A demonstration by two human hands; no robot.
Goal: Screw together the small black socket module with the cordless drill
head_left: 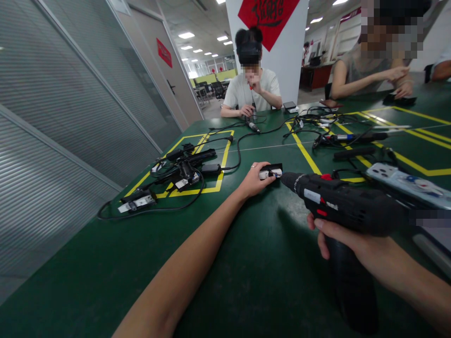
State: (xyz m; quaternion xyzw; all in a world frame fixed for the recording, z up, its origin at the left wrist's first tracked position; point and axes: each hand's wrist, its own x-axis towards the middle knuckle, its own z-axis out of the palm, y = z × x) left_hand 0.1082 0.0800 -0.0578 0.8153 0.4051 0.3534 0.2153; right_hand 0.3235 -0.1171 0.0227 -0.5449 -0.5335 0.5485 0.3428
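Observation:
My right hand grips a black cordless drill with red switches by its handle. The drill points left across the front of the table, its chuck close to a small black-and-white part. My left hand closes around that part and holds it on the green tabletop. The part looks like a shallow black casing with a white inside and small wires. Whether the drill's tip touches it, I cannot tell.
On the left, black devices and cables lie inside yellow tape. A phone in a pale case and tools with cords lie at right. Across the table sits a person; another person works at the right.

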